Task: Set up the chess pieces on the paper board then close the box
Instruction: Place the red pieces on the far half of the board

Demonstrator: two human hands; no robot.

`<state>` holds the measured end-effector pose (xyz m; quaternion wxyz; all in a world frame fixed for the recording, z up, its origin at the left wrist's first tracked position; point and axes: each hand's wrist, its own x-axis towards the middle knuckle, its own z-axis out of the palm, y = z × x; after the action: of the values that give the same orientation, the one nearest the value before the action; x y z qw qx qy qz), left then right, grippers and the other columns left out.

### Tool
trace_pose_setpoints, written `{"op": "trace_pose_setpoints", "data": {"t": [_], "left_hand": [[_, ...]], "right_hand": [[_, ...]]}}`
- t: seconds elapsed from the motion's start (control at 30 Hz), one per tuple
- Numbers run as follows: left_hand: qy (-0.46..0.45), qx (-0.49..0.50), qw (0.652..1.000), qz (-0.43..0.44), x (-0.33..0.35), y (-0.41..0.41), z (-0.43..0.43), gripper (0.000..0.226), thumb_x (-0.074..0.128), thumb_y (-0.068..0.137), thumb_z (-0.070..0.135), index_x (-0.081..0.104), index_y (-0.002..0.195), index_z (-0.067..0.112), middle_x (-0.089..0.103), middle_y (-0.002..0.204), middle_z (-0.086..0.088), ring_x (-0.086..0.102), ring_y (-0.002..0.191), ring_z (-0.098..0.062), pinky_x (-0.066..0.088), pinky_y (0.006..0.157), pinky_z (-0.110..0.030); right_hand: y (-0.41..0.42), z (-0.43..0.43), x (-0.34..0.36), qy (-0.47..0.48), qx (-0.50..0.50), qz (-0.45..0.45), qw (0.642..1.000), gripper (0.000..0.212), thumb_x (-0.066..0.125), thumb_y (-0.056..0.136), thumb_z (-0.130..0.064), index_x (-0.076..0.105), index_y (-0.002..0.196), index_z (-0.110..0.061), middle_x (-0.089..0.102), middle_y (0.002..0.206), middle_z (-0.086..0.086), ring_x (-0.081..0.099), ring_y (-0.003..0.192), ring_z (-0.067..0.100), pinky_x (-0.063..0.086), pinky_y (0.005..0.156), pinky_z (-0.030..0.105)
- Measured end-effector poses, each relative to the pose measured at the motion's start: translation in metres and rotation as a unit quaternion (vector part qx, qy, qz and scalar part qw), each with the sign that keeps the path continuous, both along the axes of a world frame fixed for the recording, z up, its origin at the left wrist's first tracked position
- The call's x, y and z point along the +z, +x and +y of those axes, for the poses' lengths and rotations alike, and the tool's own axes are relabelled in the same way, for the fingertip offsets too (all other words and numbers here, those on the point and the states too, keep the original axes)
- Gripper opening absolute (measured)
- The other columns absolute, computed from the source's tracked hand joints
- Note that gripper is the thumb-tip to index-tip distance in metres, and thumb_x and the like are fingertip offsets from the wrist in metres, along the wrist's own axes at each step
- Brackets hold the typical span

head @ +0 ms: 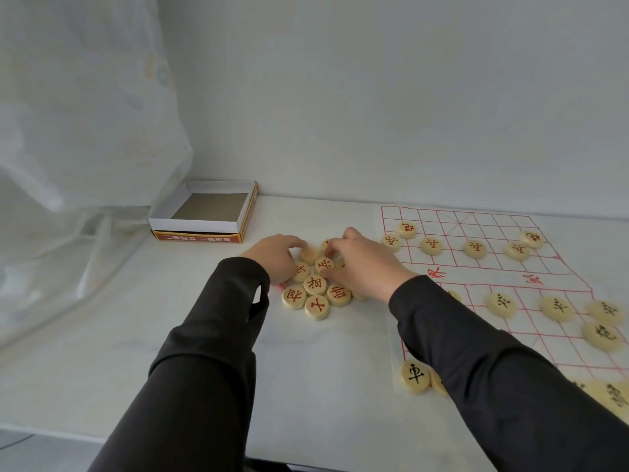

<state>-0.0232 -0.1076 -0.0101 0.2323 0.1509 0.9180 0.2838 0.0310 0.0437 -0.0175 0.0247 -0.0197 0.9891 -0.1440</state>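
Observation:
A pile of round wooden chess pieces with red characters (315, 286) lies on the white table, left of the paper board (503, 267). My left hand (277, 255) curls over the pile's left side, fingertips on a piece. My right hand (360, 264) reaches into the pile from the right, fingers curled round a piece at the top. Red pieces (431, 246) stand in a row on the board's far half, black-lettered pieces (500, 304) on its near half. The open box (195, 226) sits at the back left, with nothing in it.
A black chariot piece (414, 375) lies at the board's near left corner beside my right sleeve. More pieces (612, 395) sit at the right edge. A sheer curtain (85, 131) hangs at the left. The wall stands close behind the table.

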Motion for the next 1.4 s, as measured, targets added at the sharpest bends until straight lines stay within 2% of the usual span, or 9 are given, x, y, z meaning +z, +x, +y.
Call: {"op": "trace_pose_setpoints", "data": {"t": [0.17,0.4,0.5,0.6,0.7,0.87,1.07,1.27,1.4], "left_hand": [[-0.011,-0.006,1.000,0.015,-0.002,-0.002,0.000,0.049,0.048,0.090,-0.001,0.046,0.133,0.023,0.052,0.105,-0.002,0.059,0.073,-0.016,0.055,0.074,-0.025],[-0.017,-0.007,0.999,0.035,-0.003,-0.003,0.001,0.047,0.050,0.089,-0.001,0.051,0.129,0.023,0.058,0.105,-0.004,0.060,0.077,-0.017,0.055,0.081,-0.030],[-0.014,-0.011,0.999,0.037,-0.002,-0.001,0.002,0.046,0.048,0.090,0.000,0.051,0.129,0.024,0.057,0.105,-0.003,0.061,0.071,-0.015,0.056,0.076,-0.026],[-0.013,-0.011,0.997,0.074,-0.001,0.001,0.005,0.045,0.046,0.091,0.001,0.051,0.130,0.023,0.058,0.114,-0.005,0.058,0.080,-0.016,0.051,0.075,-0.024],[0.012,0.032,0.988,0.152,0.004,0.003,0.012,0.042,0.041,0.090,0.001,0.057,0.123,0.023,0.058,0.120,-0.004,0.050,0.092,-0.012,0.041,0.079,-0.021],[0.021,0.065,0.983,0.171,0.008,0.016,0.033,0.041,0.038,0.090,0.003,0.062,0.117,0.023,0.058,0.122,-0.003,0.056,0.092,-0.017,0.047,0.075,-0.024],[0.061,0.080,0.980,0.170,0.012,0.039,0.070,0.039,0.038,0.089,0.006,0.064,0.112,0.024,0.060,0.120,-0.003,0.059,0.102,-0.021,0.049,0.085,-0.027],[0.137,0.057,0.973,0.179,0.015,0.066,0.126,0.035,0.040,0.089,0.006,0.065,0.109,0.019,0.061,0.120,-0.003,0.058,0.105,-0.020,0.045,0.083,-0.024],[0.149,0.035,0.977,0.152,0.007,0.082,0.160,0.036,0.040,0.089,0.007,0.064,0.110,0.020,0.062,0.119,-0.002,0.058,0.104,-0.019,0.048,0.085,-0.026]], "right_hand": [[-0.001,-0.002,0.000,0.011,0.017,-0.016,1.000,0.044,0.058,0.088,-0.042,0.051,0.128,-0.025,0.044,0.118,0.002,0.056,0.097,0.023,0.043,0.072,0.029],[0.000,-0.002,0.003,-0.012,0.012,0.014,1.000,0.031,0.065,0.081,-0.042,0.061,0.100,-0.019,0.047,0.105,-0.001,0.054,0.082,0.018,0.040,0.065,0.028],[-0.001,0.004,0.010,-0.050,-0.003,0.032,0.998,0.029,0.065,0.080,-0.037,0.064,0.098,-0.014,0.057,0.101,-0.001,0.057,0.085,0.017,0.046,0.070,0.030],[0.003,0.012,0.018,-0.122,-0.026,0.030,0.992,0.025,0.067,0.080,-0.026,0.066,0.102,-0.014,0.064,0.099,0.000,0.059,0.085,0.016,0.051,0.073,0.030],[0.006,0.022,0.022,-0.155,-0.043,0.035,0.986,0.027,0.069,0.079,-0.019,0.064,0.106,-0.017,0.064,0.098,-0.003,0.056,0.076,0.009,0.045,0.062,0.019],[0.012,0.036,0.027,-0.360,-0.109,0.039,0.926,0.026,0.071,0.076,-0.004,0.059,0.098,-0.013,0.068,0.079,0.006,0.063,0.054,0.013,0.048,0.046,0.022],[0.031,0.065,0.035,-0.530,-0.156,0.040,0.833,0.029,0.067,0.082,0.000,0.062,0.108,-0.011,0.066,0.084,0.012,0.066,0.058,0.014,0.052,0.049,0.023],[0.061,0.119,0.040,-0.536,-0.211,0.043,0.816,0.029,0.052,0.091,0.004,0.064,0.111,-0.013,0.067,0.089,0.007,0.069,0.073,0.016,0.056,0.058,0.022],[0.077,0.159,0.043,-0.534,-0.262,0.069,0.801,0.025,0.057,0.088,0.006,0.059,0.110,-0.005,0.066,0.096,0.016,0.070,0.076,0.023,0.059,0.069,0.027]]}}
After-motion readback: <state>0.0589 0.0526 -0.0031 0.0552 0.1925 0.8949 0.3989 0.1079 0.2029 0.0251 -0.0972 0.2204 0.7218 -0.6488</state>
